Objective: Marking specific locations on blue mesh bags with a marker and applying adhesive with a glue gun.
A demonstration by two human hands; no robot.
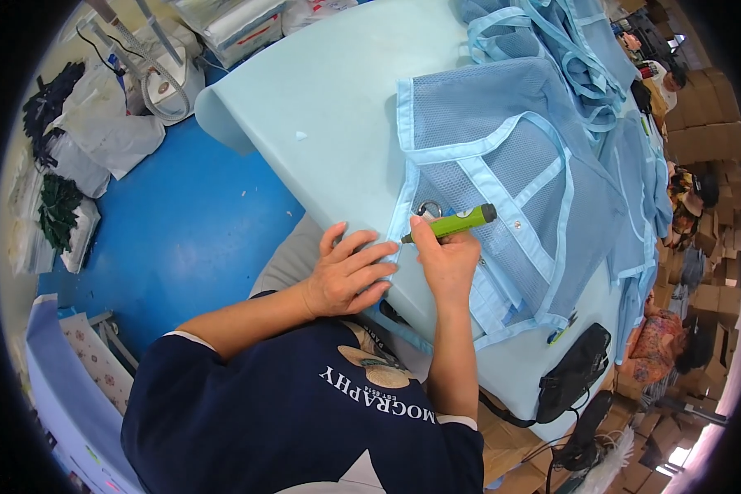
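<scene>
A light blue mesh bag [502, 107] with paler blue fabric trim and straps lies spread over the table. My right hand [449, 267] is closed around a green marker pen [461, 222]. The pen lies slanted, its tip pointing left at the bag's trim, close to my left fingertips; whether it touches the cloth I cannot tell. My left hand [346, 272] rests with fingers apart at the table edge, fingertips on the trim. Just above the pen, a dark ring-shaped thing [428, 208] shows on the bag, partly hidden by my right hand.
More blue mesh bags [584, 74] are heaped at the far right of the pale table [329, 90]. A black pouch [575, 370] lies on the near right. White plastic bags [107, 123] and a steamer-like machine [169, 86] stand on the blue floor [189, 222]. People and cardboard boxes [704, 103] are at right.
</scene>
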